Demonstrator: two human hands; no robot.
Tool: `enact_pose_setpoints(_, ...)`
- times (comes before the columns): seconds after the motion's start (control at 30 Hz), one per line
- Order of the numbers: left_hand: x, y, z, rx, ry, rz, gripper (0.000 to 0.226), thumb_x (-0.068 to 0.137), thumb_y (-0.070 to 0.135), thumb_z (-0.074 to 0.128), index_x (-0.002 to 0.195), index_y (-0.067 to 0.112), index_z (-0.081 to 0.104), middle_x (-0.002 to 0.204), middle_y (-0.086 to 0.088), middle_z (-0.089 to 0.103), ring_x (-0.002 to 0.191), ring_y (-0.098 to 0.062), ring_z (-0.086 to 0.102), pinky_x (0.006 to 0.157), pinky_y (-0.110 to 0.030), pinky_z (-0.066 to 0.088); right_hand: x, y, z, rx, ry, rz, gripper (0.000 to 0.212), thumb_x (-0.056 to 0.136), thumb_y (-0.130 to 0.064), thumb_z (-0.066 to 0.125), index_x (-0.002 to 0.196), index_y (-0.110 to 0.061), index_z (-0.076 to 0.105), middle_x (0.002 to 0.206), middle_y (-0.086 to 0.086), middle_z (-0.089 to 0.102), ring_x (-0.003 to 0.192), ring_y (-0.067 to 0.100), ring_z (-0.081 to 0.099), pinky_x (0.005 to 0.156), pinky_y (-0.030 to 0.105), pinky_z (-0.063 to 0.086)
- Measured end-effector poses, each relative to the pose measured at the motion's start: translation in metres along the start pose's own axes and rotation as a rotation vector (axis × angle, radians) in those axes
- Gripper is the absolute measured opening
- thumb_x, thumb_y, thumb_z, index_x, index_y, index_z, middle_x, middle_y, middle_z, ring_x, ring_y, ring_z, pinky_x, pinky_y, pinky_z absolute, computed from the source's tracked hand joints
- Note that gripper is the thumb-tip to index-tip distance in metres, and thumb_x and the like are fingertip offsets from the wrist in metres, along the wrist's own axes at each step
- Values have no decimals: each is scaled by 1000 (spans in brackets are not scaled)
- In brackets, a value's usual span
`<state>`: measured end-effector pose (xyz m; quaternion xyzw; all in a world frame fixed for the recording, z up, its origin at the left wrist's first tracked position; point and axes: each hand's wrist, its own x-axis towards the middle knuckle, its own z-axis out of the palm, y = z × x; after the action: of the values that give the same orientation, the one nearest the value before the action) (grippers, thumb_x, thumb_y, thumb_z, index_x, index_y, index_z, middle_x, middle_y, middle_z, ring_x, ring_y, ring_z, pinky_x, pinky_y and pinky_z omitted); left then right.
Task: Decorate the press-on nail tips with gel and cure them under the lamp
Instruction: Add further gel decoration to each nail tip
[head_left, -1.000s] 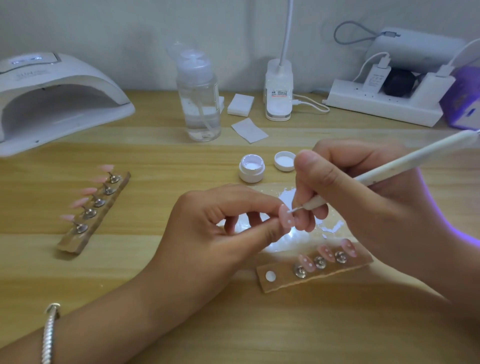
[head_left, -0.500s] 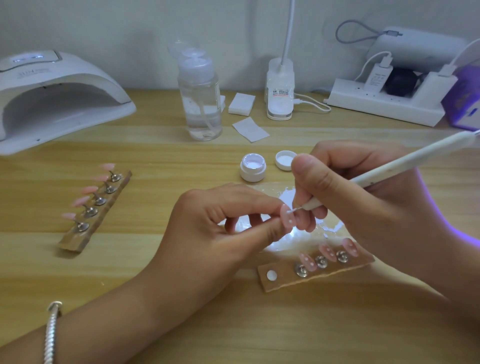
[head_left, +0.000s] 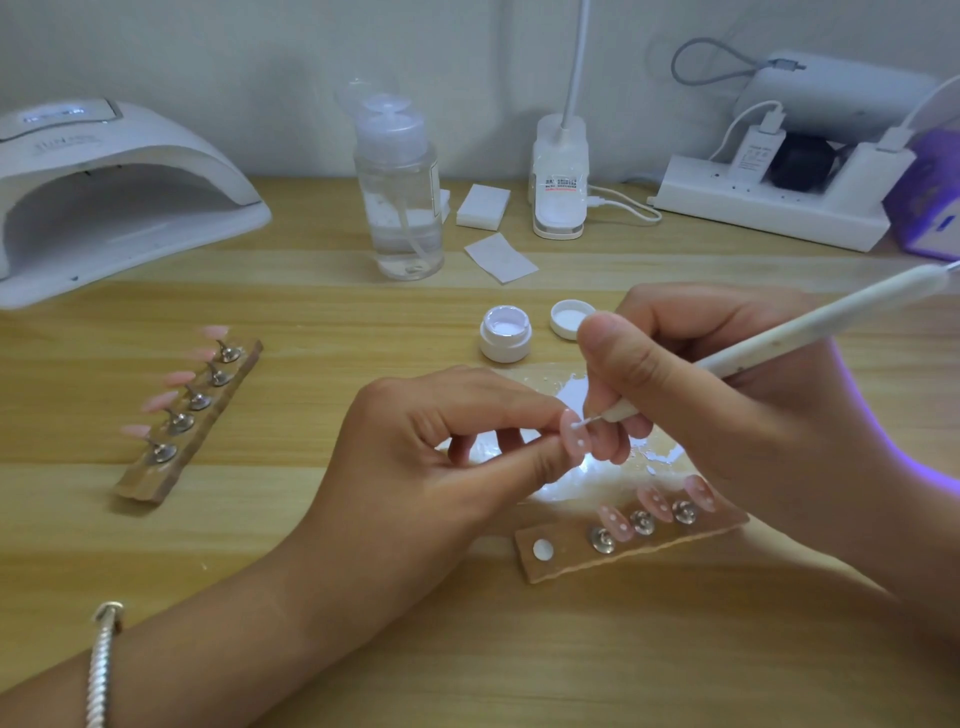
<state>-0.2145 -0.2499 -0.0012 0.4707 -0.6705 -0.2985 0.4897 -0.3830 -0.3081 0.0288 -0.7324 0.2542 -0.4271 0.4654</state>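
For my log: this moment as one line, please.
left hand: pinches pink oval nail tip | right hand: dots it with slim white pen

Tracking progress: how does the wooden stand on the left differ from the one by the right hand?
The left stand carries five pink tips with no dots that I can see; the near stand shows three dotted tips. The left stand's spots all hold pegs; the near stand has a bare white pad at its left end. Both are wooden strips holding pink tips on metal pegs.
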Motion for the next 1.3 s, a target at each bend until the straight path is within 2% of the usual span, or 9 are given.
enact_pose_setpoints(0.8,0,-2,0,3,3,10,5,80,21,77,80,17,80,83,7,76,68,-14,60,56,-23,39,0,3,-3,38,-9,2,34,93,-24,57,61,-12,60,51,-1,57,47,15,60,50,21,47)
enact_pose_setpoints(0.93,0,-1,0,3,20,10,2,78,22,78,77,20,79,79,13,74,65,-10,60,55,-21,39,3,0,-6,71,28,-50,38,95,-25,63,59,-14,60,51,6,51,44,17,51,48,20,42)
enact_pose_setpoints(1.0,0,-1,1,10,18,12,2,78,21,78,76,21,78,78,13,74,66,-10,60,55,-21,39,6,0,-9,103,63,-68,37,91,-27,60,58,-12,57,52,0,50,43,14,45,46,21,39)
enact_pose_setpoints(1.07,0,-1,1,11,13,7,3,79,21,78,76,21,78,79,13,74,66,-10,60,55,-21,39,9,0,-13,123,95,-69,41,91,-30,67,58,-11,53,52,-7,51,43,10,40,43,22,36)
enact_pose_setpoints(1.2,0,-1,1,11,14,-4,4,78,21,78,75,22,78,79,12,74,66,-9,60,55,-21,39,17,5,-25,-9,104,-25,35,83,-38,75,59,-19,59,48,-7,50,41,13,40,44,18,34)
enact_pose_setpoints(1.3,-1,-1,1,23,24,-12,7,78,21,78,74,26,76,79,10,74,66,-9,60,54,-22,39,19,16,-33,-208,73,55,43,86,-51,68,63,-15,66,46,1,54,41,9,47,45,14,37)
